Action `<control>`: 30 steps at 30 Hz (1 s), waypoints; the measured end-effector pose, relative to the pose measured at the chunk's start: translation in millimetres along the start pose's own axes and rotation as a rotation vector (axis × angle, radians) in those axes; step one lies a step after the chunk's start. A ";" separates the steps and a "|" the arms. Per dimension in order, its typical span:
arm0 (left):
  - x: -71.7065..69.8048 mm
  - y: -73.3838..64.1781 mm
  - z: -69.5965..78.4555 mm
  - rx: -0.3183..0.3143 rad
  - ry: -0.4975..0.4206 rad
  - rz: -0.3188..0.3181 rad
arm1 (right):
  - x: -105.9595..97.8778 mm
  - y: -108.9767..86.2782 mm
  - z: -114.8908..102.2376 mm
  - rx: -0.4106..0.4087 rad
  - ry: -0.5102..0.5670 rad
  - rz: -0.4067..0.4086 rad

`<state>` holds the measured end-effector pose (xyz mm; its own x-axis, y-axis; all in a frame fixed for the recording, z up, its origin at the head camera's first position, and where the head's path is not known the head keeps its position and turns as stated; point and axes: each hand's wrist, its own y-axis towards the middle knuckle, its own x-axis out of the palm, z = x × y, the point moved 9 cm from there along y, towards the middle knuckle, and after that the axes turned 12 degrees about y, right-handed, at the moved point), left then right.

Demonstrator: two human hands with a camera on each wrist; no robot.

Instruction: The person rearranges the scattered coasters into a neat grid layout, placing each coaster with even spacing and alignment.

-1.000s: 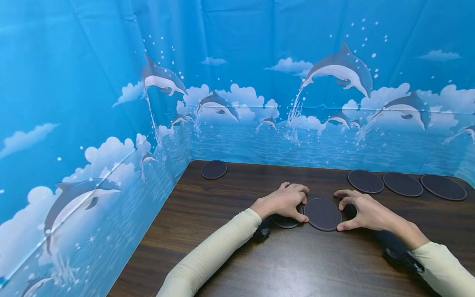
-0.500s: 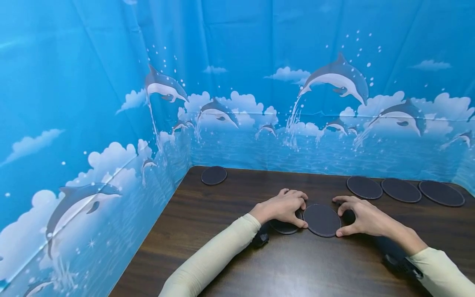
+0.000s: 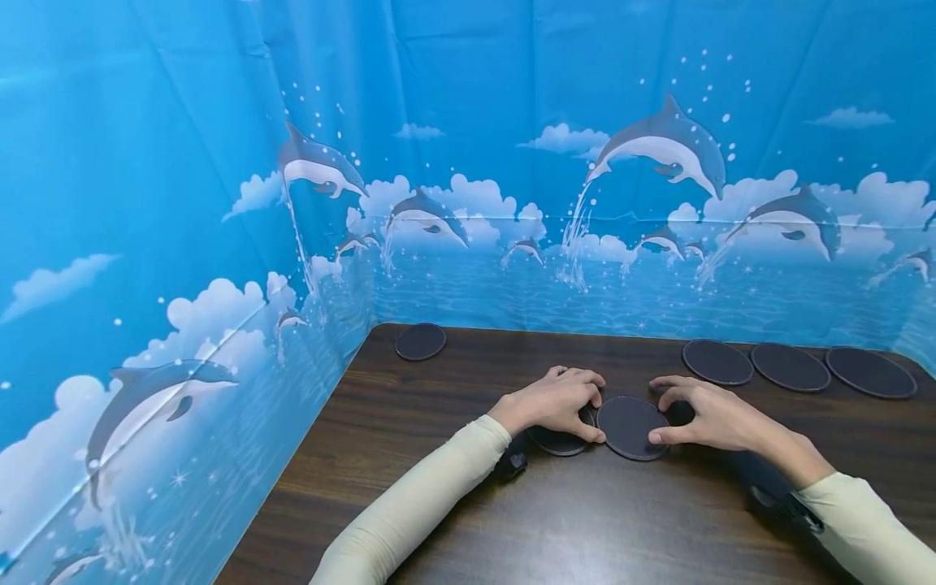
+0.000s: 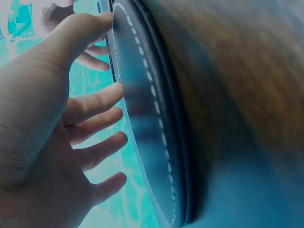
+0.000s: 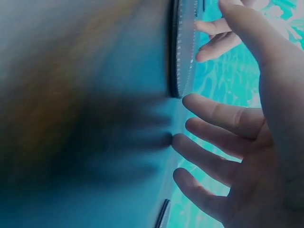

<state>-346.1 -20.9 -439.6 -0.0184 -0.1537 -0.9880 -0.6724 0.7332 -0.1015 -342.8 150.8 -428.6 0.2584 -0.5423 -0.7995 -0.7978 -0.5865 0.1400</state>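
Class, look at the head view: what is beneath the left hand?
A dark disc, its near edge showing; the left hand hides much of the rest from this camera.

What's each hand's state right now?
Left hand: open, reaching over a partly covered dark disc.
Right hand: open, thumb over the right edge of the neighbouring dark disc.
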 end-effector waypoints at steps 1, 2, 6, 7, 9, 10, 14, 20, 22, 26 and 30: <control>-0.4 -0.5 -1.4 -0.003 -0.006 0.003 | -0.2 2.3 -1.4 -0.002 0.003 0.002; -0.8 -0.9 -2.7 -0.005 -0.013 0.007 | -0.7 4.5 -2.9 -0.007 0.005 0.006; -2.5 -1.8 -7.1 -0.005 -0.029 0.029 | -3.7 9.2 -8.3 -0.035 0.006 0.009; -3.1 -2.0 -8.2 -0.007 -0.033 0.033 | -4.2 9.4 -8.8 -0.038 0.006 0.007; -4.2 -2.5 -11.3 -0.015 -0.033 0.039 | -5.3 9.3 -8.8 -0.037 0.008 0.001; -4.9 -2.9 -13.1 -0.022 -0.033 0.043 | -5.7 9.1 -7.9 -0.028 0.013 0.001; -8.0 -4.3 -20.6 -0.047 -0.041 0.061 | -7.3 8.6 -5.0 -0.019 0.015 0.006; -9.2 -9.4 -35.4 -0.082 -0.035 0.069 | -6.2 13.5 -4.9 -0.032 0.018 0.010; -10.1 -12.3 -43.4 -0.106 -0.022 0.075 | -6.1 17.0 -6.3 -0.039 0.022 0.013; -13.9 -19.0 -59.3 -0.155 -0.035 0.098 | -5.2 23.2 -9.6 -0.054 0.037 0.022; -15.8 -25.7 -70.9 -0.185 -0.073 0.114 | -0.3 26.8 -13.1 -0.063 0.045 0.015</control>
<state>-380.9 -84.3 -413.1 -0.0526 -0.0235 -0.9983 -0.7936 0.6078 0.0275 -357.2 127.4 -417.0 0.2718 -0.5769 -0.7703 -0.7663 -0.6139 0.1894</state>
